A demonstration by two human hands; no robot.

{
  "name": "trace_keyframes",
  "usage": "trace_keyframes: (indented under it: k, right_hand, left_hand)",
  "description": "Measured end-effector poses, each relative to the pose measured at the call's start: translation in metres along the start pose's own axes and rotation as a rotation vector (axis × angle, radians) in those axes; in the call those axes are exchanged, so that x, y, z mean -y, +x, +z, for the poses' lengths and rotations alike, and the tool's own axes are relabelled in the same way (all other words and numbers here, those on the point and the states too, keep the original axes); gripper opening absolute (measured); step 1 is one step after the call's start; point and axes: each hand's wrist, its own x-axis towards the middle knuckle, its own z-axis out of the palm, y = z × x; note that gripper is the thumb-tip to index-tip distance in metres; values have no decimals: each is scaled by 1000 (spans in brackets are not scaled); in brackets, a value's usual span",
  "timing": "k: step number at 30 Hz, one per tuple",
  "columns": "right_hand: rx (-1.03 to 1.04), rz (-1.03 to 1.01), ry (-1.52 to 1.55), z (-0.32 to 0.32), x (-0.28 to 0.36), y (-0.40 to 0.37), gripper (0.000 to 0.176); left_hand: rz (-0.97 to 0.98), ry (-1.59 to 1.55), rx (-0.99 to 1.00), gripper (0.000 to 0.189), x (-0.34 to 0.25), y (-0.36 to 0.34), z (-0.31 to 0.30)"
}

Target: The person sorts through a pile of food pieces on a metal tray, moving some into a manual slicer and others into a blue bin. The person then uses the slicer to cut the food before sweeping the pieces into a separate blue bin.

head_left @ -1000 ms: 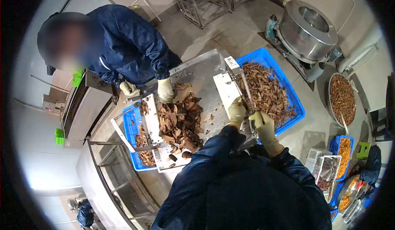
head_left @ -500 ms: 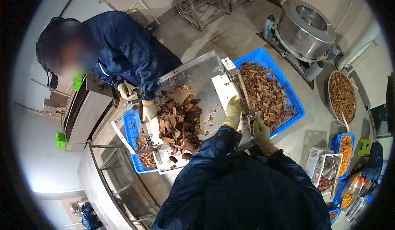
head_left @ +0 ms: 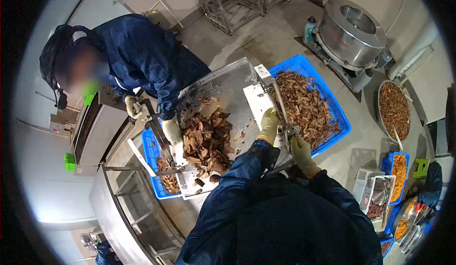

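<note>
My gloved right hand (head_left: 301, 149) grips the handle end of a long lever blade (head_left: 279, 107) hinged at the table's far corner; the blade lies low along the white cutting board (head_left: 256, 102). My gloved left hand (head_left: 269, 125) rests on that board beside the blade, pressing on something I cannot make out. A heap of brown dried pieces (head_left: 207, 141) covers the middle of the steel table (head_left: 227, 82). Cut brown slices fill the blue crate (head_left: 308, 107) just right of the blade.
A co-worker in dark blue stands across the table, one gloved hand (head_left: 171, 130) at the heap, the other (head_left: 132, 107) on a second lever blade. A second blue crate (head_left: 153, 157) sits below it. A steel drum (head_left: 352, 29), a round tray (head_left: 394, 110) and small crates (head_left: 397, 172) stand to the right.
My right hand has pushed the blade handle down and toward me. The co-worker's hand moved from the table's far side to the heap's left edge, and their other hand raised their blade.
</note>
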Motion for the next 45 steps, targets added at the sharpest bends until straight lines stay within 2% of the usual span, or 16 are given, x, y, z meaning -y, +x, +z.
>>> trace_keyframes:
  k: [2,5,6,7,12,15,17,21,26,29,33,37,39,41,43,45]
  right_hand:
    - [-19,-28,-23,0,6,-3,24]
    - [-43,-48,-25,3,-4,-3,23]
    - [-35,-25,9,4,1,-5,23]
    - [-27,-4,41,2,11,-6,23]
    - [-17,26,-22,-1,14,-6,24]
    - [-47,-40,-101,-2,9,-5,24]
    - [-49,-51,-118,-2,16,-8,25]
    - [-30,-55,-149,-2,5,-5,28]
    - [5,20,-101,-3,7,-4,28]
    - [7,31,-96,-2,4,-5,28]
    - [20,2,-127,-3,1,-2,28]
    - [0,-51,-75,-3,3,-4,26]
    - [9,-27,-51,-5,13,-6,26]
    - [16,27,-46,-5,16,-6,27]
    - [16,52,-2,-2,15,-6,27]
    - [11,36,80,0,12,-6,27]
  left_hand:
    - [-52,-7,0,47,-10,-1,1]
    - [-94,-400,101,49,-40,-7,-9]
    - [-213,-600,93,51,-86,-33,2]
    - [-140,-506,215,49,-83,-25,-1]
    - [242,474,40,45,-82,-31,-17]
    - [50,888,104,49,-106,-90,-13]
    - [249,1047,82,52,-68,-103,-14]
    - [242,1364,73,57,-74,-122,8]
    - [160,1086,-8,54,-88,-116,0]
    - [375,668,54,56,-81,-99,-12]
    - [578,682,101,57,-109,-108,-10]
    - [345,1083,29,44,-122,-106,-63]
    - [632,1206,8,39,-115,-100,-107]
    - [572,1456,-46,36,-140,-119,-133]
    - [721,1709,-197,32,-142,-128,-158]
    - [704,1843,-155,30,-128,-120,-181]
